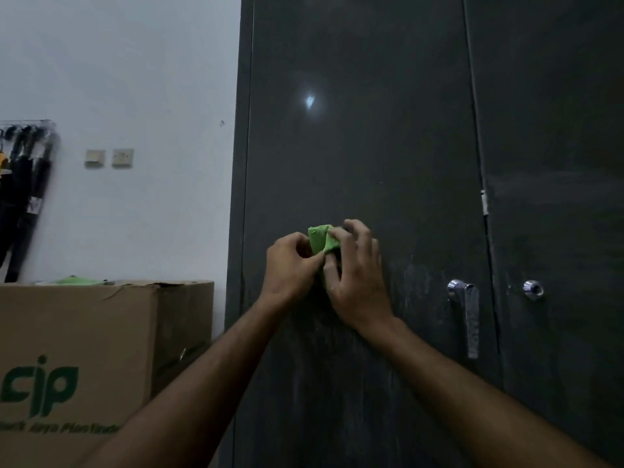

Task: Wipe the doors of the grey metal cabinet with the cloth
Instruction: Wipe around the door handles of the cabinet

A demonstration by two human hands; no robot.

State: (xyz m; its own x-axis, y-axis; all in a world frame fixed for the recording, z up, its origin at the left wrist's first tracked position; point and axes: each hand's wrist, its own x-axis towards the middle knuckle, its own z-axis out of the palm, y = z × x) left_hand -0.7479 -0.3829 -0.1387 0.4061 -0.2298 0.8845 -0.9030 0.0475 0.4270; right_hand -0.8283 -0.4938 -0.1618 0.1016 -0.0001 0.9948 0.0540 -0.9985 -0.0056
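Hands meet in front of the left door (354,130) of the grey metal cabinet (553,96), both working a small green cloth (320,238). The left hand (290,265) has its fingers curled and pinches the left side of the cloth between thumb and fingertips. The right hand (358,278) curls its fingers over the right and top of the cloth, with its thumb (332,271) pressing on the lower part. The cloth is bunched or folded into a compact wad between the two hands, at mid height of the left door and well left of the handle; whether it touches the door surface cannot be told. Both forearms reach up from the near bottom edge.

The left door is dark and dull, with pale streaks and smears on its lower half, and a small bright reflection (310,102) higher up. A chrome lever handle (467,312) hangs downward near the right edge of this door. Just right of the seam between the doors, the right door (557,197) carries a round chrome lock (533,289). A small pale latch piece (484,202) sits on the seam above the handle.

Left of the cabinet stands a brown cardboard box (84,349) with green lettering, something green (76,281) lying on its top. Behind it is a white wall (135,79) with two switch plates (108,158), and dark folded umbrellas (23,184) hang at the far left.
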